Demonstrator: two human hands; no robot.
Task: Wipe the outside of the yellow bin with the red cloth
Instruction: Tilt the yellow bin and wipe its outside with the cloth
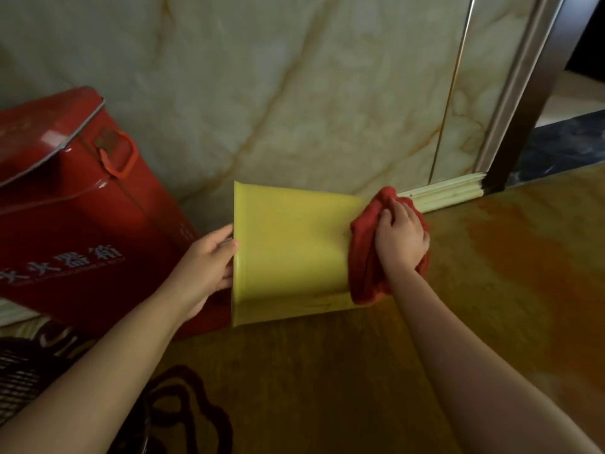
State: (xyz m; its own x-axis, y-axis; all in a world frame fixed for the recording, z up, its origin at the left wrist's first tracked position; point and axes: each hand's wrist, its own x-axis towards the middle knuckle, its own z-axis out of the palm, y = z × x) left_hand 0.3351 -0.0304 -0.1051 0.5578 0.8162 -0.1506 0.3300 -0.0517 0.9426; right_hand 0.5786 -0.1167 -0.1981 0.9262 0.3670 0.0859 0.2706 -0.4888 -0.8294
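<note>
The yellow bin (291,250) lies on its side on the glossy floor, its wide rim facing left and its base to the right. My left hand (203,267) grips the rim at the left, thumb on the outside and fingers hidden inside. The red cloth (363,253) is bunched over the bin's base end at the right. My right hand (401,239) presses on the cloth with fingers closed over it.
A large red metal box (75,204) with a handle and white lettering stands just left of the bin. A marble wall (294,93) with a skirting board (448,194) runs behind. A dark door frame (537,93) rises at the right. Polished brown floor (327,371) lies in front.
</note>
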